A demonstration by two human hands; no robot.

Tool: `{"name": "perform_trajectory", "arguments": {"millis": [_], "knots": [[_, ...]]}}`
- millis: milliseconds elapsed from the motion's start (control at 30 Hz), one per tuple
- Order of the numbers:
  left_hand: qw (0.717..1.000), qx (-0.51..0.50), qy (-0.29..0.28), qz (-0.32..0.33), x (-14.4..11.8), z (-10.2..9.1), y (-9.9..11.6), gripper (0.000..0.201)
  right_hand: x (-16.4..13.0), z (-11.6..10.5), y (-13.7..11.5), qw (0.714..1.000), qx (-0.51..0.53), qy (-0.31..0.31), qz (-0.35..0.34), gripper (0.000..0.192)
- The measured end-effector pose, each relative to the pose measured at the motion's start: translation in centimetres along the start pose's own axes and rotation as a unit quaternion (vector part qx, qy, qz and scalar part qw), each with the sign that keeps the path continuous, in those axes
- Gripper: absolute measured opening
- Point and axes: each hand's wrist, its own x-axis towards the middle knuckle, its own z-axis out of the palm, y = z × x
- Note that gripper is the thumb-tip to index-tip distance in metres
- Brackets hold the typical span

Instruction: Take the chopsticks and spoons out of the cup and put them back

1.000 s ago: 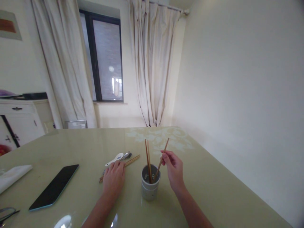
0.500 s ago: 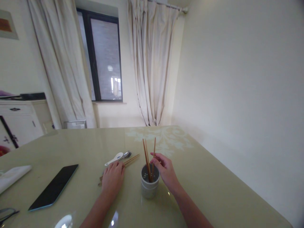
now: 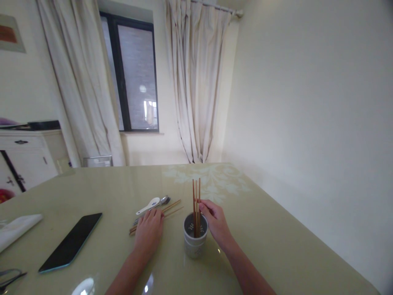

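Observation:
A white perforated cup point(image 3: 194, 241) stands on the pale green table point(image 3: 270, 246) between my hands. Three wooden chopsticks point(image 3: 195, 200) stand upright in it. My right hand point(image 3: 215, 223) is at the cup's right rim, its fingers pinched on the chopsticks. My left hand point(image 3: 149, 231) lies palm down on loose chopsticks point(image 3: 172, 207) lying flat on the table. A white ceramic spoon point(image 3: 149, 205) and a metal spoon point(image 3: 164, 200) lie just beyond those chopsticks.
A black phone point(image 3: 71, 241) lies at the left, with a folded white cloth point(image 3: 16, 229) farther left and scissors point(image 3: 9, 276) at the bottom left corner. A white cabinet point(image 3: 27, 157), a window and curtains stand behind the table. A wall runs along the right.
My right hand moved left to the cup and set the tilted chopstick upright among the others. The standing chopsticks are now bunched together. My left hand stayed on the loose chopsticks.

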Motion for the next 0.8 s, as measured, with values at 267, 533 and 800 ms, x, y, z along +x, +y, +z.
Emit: {"name": "perform_trajectory", "arguments": {"millis": [267,533,800], "knots": [[0.991,-0.130,0.022,0.036,0.3,0.1,0.5,0.032,-0.1,-0.1,-0.3,1.000,-0.010,-0.001,-0.007,0.045],[0.912,-0.397,0.018,0.099,-0.9,-0.2,3.9,0.031,0.0,1.1,2.4,0.986,0.097,0.007,0.132,0.063],[0.890,-0.442,0.001,0.112,-0.9,-0.5,4.5,0.035,0.4,1.1,2.3,0.987,0.104,0.036,0.120,0.058]]}}
